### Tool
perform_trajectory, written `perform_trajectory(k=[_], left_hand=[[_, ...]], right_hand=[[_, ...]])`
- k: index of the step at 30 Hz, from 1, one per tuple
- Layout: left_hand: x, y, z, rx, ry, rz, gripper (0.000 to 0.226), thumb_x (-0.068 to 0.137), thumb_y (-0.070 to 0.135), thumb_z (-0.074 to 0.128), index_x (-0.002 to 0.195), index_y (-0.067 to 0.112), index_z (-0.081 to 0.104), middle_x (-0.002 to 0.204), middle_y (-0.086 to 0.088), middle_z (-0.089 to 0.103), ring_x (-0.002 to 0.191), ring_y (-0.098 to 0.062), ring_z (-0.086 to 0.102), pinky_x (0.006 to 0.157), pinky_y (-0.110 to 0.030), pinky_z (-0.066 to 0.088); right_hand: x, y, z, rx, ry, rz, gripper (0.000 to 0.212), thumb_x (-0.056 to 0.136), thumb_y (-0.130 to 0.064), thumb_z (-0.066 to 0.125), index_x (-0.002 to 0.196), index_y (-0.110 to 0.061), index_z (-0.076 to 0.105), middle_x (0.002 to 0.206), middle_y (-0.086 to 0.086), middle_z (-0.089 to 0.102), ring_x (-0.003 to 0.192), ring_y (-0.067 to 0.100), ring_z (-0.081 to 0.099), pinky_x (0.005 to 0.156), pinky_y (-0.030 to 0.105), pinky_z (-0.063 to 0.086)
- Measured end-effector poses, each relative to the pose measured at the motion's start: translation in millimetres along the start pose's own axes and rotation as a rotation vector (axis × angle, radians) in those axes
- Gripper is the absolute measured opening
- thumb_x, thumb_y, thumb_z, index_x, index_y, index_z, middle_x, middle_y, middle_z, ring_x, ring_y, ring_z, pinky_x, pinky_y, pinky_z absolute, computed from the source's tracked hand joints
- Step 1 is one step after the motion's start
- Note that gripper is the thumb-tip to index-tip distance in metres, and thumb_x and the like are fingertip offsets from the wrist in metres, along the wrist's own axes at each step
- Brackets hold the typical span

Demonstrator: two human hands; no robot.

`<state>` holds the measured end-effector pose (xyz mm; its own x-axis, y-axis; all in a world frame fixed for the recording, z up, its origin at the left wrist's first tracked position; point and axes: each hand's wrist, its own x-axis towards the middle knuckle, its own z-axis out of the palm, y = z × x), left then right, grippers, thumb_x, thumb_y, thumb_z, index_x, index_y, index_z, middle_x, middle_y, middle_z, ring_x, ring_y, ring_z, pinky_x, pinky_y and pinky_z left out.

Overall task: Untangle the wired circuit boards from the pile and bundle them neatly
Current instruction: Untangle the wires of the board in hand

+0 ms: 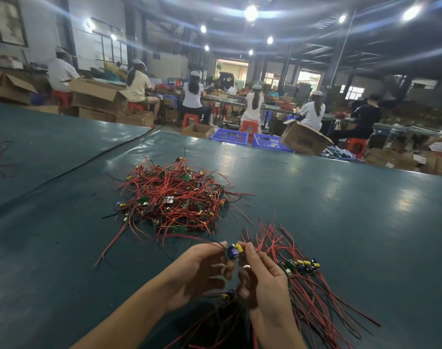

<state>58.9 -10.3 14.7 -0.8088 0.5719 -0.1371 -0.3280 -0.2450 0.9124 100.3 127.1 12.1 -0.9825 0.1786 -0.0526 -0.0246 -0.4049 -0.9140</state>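
The left hand (202, 268) and right hand (262, 278) pinch one little board (233, 251) in their fingertips, near the pile (174, 197) on the table (340, 197), likely to free its wires and add it to the bunch (303, 273) on the right.

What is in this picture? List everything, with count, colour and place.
tangled pile: one, red and black wires with green boards, table centre.
sorted boards: one spread group, red wires, on the table right of the hands.
held board: one, blue and yellow parts, between both hands.
table: one, dark green, foreground.
crates: two, blue, beyond the table's far edge.
cardboard boxes: several, brown, background.
workers: several, mostly white tops, seated at far benches.
left hand: one, pinches the held board.
right hand: one, pinches the held board.
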Motion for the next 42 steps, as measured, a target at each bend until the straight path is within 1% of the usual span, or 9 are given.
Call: perform_trajectory(k=[4, 10, 14, 17, 20, 25, 33, 38, 42], left_hand=[[-1.2, -5.5, 3.1, 0.113, -0.014, 0.084, 0.016, 0.075, 0.018, 0.075, 0.089, 0.022, 0.070, 0.090, -0.007, 0.069, 0.077, -0.019, 0.066, 0.068, -0.029, 0.053], [-0.3, -8.8, 13.0, 0.173, 0.104, 0.204, 0.042, 0.084, 0.051, 0.062, 0.087, 0.011, 0.075, 0.088, -0.016, 0.073, 0.076, -0.023, 0.069, 0.069, -0.029, 0.054], [0.7, -7.0, 11.5, 0.323, 0.131, 0.276, 0.054, 0.079, 0.056, 0.065, 0.072, 0.003, 0.073, 0.061, -0.004, 0.066, 0.056, -0.014, 0.062, 0.063, -0.025, 0.048], [0.0, -4.1, 10.8, 0.414, 0.113, 0.296, 0.049, 0.079, 0.056, 0.063, 0.053, 0.014, 0.066, 0.054, -0.004, 0.062, 0.051, -0.014, 0.057, 0.063, -0.026, 0.047], [-0.4, 1.0, 5.1, 0.376, 0.110, 0.322, 0.046, 0.074, 0.052, 0.063, 0.048, 0.015, 0.063, 0.051, -0.006, 0.061, 0.047, -0.015, 0.055, 0.060, -0.023, 0.047], [1.9, -2.2, 5.3, 0.343, 0.155, 0.318, 0.047, 0.079, 0.047, 0.067, 0.047, 0.013, 0.063, 0.051, -0.007, 0.060, 0.048, -0.015, 0.055, 0.057, -0.022, 0.047], [0.5, -4.3, 7.5, 0.340, 0.162, 0.281, 0.058, 0.080, 0.055, 0.063, 0.074, -0.002, 0.071, 0.074, -0.026, 0.068, 0.066, -0.025, 0.063, 0.068, -0.033, 0.048], [1.1, -4.3, 8.6, 0.478, 0.131, 0.294, 0.046, 0.086, 0.037, 0.062, 0.044, 0.019, 0.059, 0.049, -0.002, 0.059, 0.052, -0.016, 0.058, 0.060, -0.025, 0.045], [-1.0, -0.3, 3.6, 0.481, 0.156, 0.336, 0.043, 0.087, 0.032, 0.067, 0.047, 0.017, 0.057, 0.054, -0.002, 0.062, 0.055, -0.014, 0.056, 0.062, -0.024, 0.045]], right_hand=[[2.9, -0.4, -3.9, 0.042, 0.030, -0.019, 0.025, 0.068, -0.030, 0.072, 0.082, -0.010, 0.080, 0.082, 0.017, 0.075, 0.071, 0.030, 0.072, 0.066, 0.040, 0.060], [-2.6, 1.6, 3.7, -0.001, -0.038, -0.003, 0.018, 0.068, -0.025, 0.071, 0.072, -0.009, 0.080, 0.075, 0.020, 0.074, 0.062, 0.027, 0.071, 0.057, 0.034, 0.060], [-1.1, 1.7, 5.4, -0.002, 0.066, -0.029, 0.017, 0.071, -0.022, 0.071, 0.076, -0.009, 0.080, 0.085, 0.021, 0.074, 0.086, 0.037, 0.071, 0.085, 0.050, 0.056], [2.8, -3.7, -1.9, 0.036, 0.202, -0.019, 0.027, 0.066, -0.029, 0.073, 0.084, -0.011, 0.080, 0.063, 0.006, 0.064, 0.057, 0.018, 0.060, 0.057, 0.029, 0.053], [10.5, -11.8, -17.2, 0.129, 0.378, -0.027, 0.021, 0.076, -0.027, 0.074, 0.085, -0.009, 0.078, 0.047, -0.005, 0.044, 0.034, 0.004, 0.032, 0.032, 0.015, 0.026], [8.9, -11.1, -19.2, 0.170, 0.420, -0.104, 0.017, 0.083, -0.027, 0.071, 0.071, -0.019, 0.080, 0.053, -0.005, 0.049, 0.036, 0.003, 0.031, 0.031, 0.015, 0.029], [-1.0, 7.8, 9.2, -0.117, 0.040, -0.071, 0.021, 0.073, -0.030, 0.069, 0.069, -0.012, 0.079, 0.073, 0.018, 0.073, 0.066, 0.028, 0.069, 0.065, 0.037, 0.060], [9.2, 1.0, -5.5, -0.030, 0.283, -0.096, 0.021, 0.087, -0.018, 0.068, 0.070, -0.015, 0.079, 0.060, 0.004, 0.063, 0.045, 0.008, 0.050, 0.042, 0.021, 0.041], [18.4, -15.0, -30.8, 0.220, 0.412, -0.090, 0.027, 0.092, -0.014, 0.063, 0.067, -0.010, 0.074, 0.061, 0.003, 0.055, 0.034, 0.003, 0.031, 0.031, 0.015, 0.023]])
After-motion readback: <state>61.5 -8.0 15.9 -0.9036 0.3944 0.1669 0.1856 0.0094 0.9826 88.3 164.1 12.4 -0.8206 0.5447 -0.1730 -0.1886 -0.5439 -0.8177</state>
